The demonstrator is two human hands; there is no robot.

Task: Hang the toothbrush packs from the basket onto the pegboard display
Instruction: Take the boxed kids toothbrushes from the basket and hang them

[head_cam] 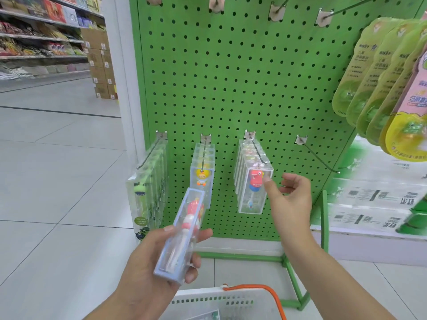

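Holding a clear pack (184,229) with a pink and red toothbrush inside, my left hand (152,257) grips it from below, thumb on one long side and fingers curled round the other, low in front of the green pegboard (231,77). The pack is tilted, its top end toward the board, and it is not yet on any hook.

I look along the lower row from left to right. The first hook (150,153) carries green packs (147,185). The second hook (204,155) carries packs with a yellow figure (202,172), and my pack partly covers them. The third hook (256,150) carries red packs (253,181). My right hand (291,199) holds nothing; its thumb tip touches the front red pack and the other fingers are loosely curled. The fourth hook (318,155) is bare.

I think the danger is in the threading. I cannot see the hanging hole of my pack, so I may miss the hook tip and push the plastic against it. My grip is only on the lower part, so the pack may slip and fall beside the basket (208,301) below. If my thumb pushes the red packs too much, the front one may slide off its hook. I may also choose a wrong hook, because my pack looks most like the red ones.
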